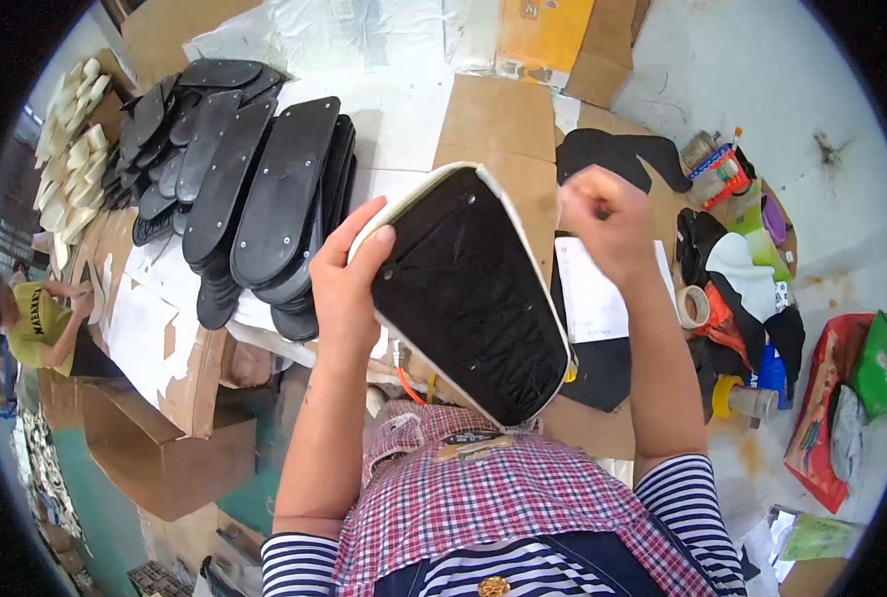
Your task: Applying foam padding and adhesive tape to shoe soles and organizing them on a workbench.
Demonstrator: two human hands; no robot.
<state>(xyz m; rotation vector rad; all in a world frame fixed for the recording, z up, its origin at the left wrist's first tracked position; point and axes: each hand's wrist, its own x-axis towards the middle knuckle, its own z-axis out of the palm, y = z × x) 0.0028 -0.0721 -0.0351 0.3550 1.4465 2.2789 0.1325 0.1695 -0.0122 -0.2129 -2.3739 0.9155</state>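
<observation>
My left hand (349, 284) is closed on the upper left edge of a tapered pad (468, 289), its thumb on the near face. That face is black fabric with small metal studs near the upper end, and a cream rim runs round it. The pad is tilted, with its narrower end down by my apron (493, 497). To the right of the pad my right hand (607, 224) is raised, its fingers curled together and a bit blurred. Whatever they may pinch is hidden. Below that hand lies a white sheet of paper (591, 298).
Stacks of black oval plates (284, 199) stand at left, cream pads (70, 159) behind them. Black fabric pieces (617, 154) lie on cardboard. A tape roll (694, 306) and containers (747, 400) sit at right. An open carton (175, 453) and another person (45, 323) are at far left.
</observation>
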